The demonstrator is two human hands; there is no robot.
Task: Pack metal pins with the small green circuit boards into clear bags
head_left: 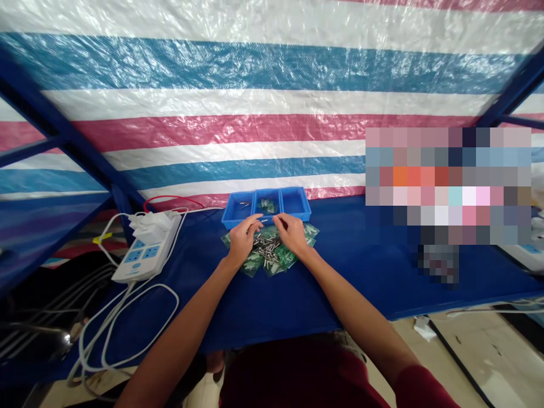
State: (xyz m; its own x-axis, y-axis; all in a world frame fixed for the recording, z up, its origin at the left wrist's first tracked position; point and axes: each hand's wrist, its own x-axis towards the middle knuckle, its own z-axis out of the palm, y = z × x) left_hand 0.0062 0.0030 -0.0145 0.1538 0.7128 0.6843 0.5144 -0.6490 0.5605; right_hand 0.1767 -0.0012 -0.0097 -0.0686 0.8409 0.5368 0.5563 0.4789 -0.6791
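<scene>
My left hand is closed in a pinch on a small, thin metal pin, held just in front of a blue divided tray. To its right, my right hand is also pinched; whatever its fingertips hold is too small to make out. Below and between both hands lies a loose pile of short metal pins, on and among small green-tinted plastic bags. A few pins lie in the tray's left compartment, and green bags sit in the middle one.
A white power strip with plugs and looped white cables is at the left of the blue table. Blue metal frame bars and a striped plastic sheet stand behind. A pixelated area covers the right side.
</scene>
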